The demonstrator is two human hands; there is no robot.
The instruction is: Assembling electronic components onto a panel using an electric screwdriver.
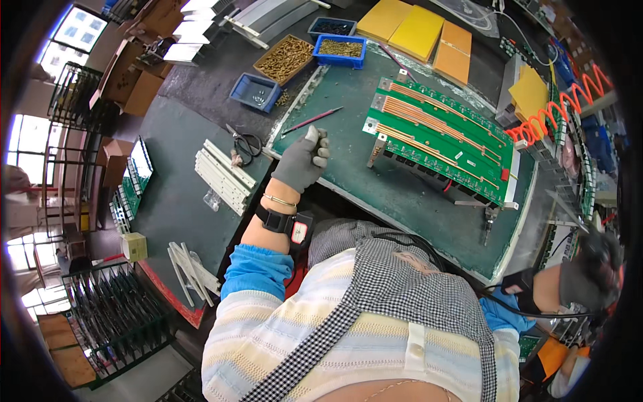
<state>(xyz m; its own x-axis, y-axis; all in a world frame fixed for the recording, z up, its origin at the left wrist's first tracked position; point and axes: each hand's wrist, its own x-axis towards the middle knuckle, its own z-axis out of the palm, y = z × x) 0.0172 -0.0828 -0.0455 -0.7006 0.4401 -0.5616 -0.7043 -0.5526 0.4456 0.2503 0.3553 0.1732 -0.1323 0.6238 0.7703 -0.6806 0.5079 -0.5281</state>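
My left hand (303,161), in a grey glove with pale fingertips, hovers over the green worktop's near left edge. Its fingers are curled closed, hiding whatever may be inside. Beyond it lies a dark pink pen-like stick (312,120). To its right, a long green circuit board (439,137) with copper-coloured strips rests raised on metal end posts. At the far right, my gloved right hand (584,278) is blurred and closed around a dark tool. A thin grey shaft (566,209) points away from that hand; the tool's kind is unclear.
Blue bins (256,92) and a tray of brass-coloured parts (284,60) stand at the back. Yellow sheets (415,32) lie behind the board. Black scissors (246,144) and white strips (224,177) are on the left table. A red coiled hose (562,104) hangs right.
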